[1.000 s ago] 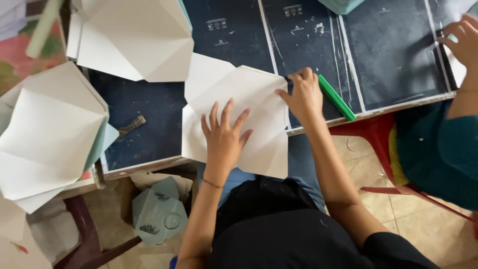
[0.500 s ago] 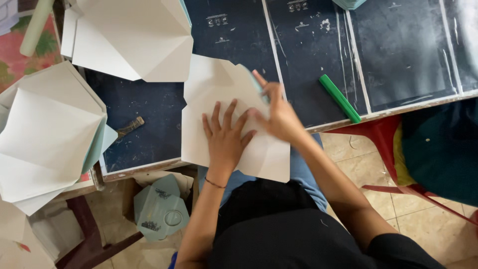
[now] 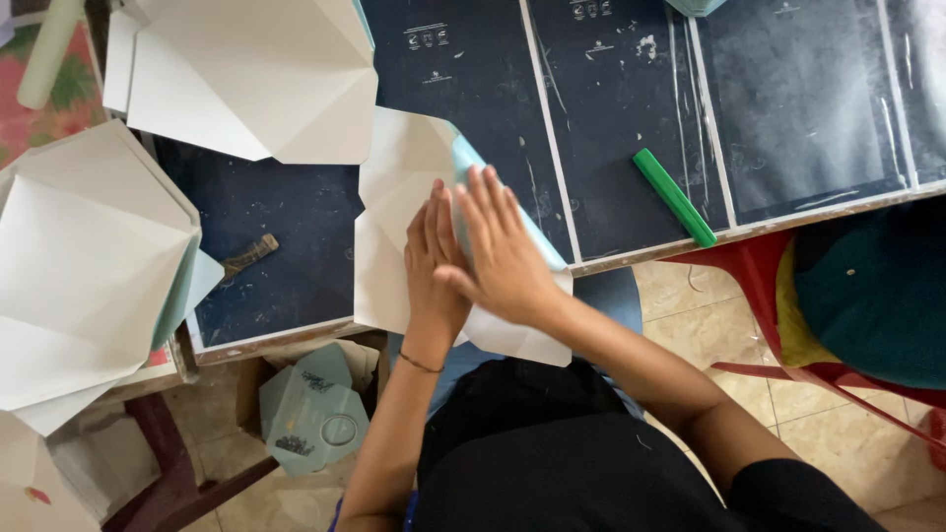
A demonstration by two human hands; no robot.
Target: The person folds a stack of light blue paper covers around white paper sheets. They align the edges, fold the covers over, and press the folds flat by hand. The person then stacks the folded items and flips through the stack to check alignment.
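Below the table edge, near the person's knees, a cardboard box [image 3: 258, 379] sits on the tiled floor with a pale green folded paper box [image 3: 313, 414] resting in its open top, a round window showing on its face. Just above that, at the near edge of the dark table [image 3: 276, 212], lies the sheet of paper [image 3: 389, 232] both hands work on: white, creased with diagonal fold lines, one flap turned over to show a light blue-green underside, its lower corner hanging past the table edge over the lap. On it the left hand [image 3: 434, 261] lies flat, fingers stretched out and pressed to the paper, gripping nothing. Crossing over its fingers, the right hand [image 3: 503, 251] is also spread open, palm down, pressing on the folded flap. To the left, a stack of white folded sheets [image 3: 84, 271] with the same pale green backing lies half off the table. Right of the hands, a green stick [image 3: 674, 196] rests slantwise near the table edge, well apart from the paper. Farther back, another pile of white folded sheets [image 3: 246, 79] covers the top left of the table.
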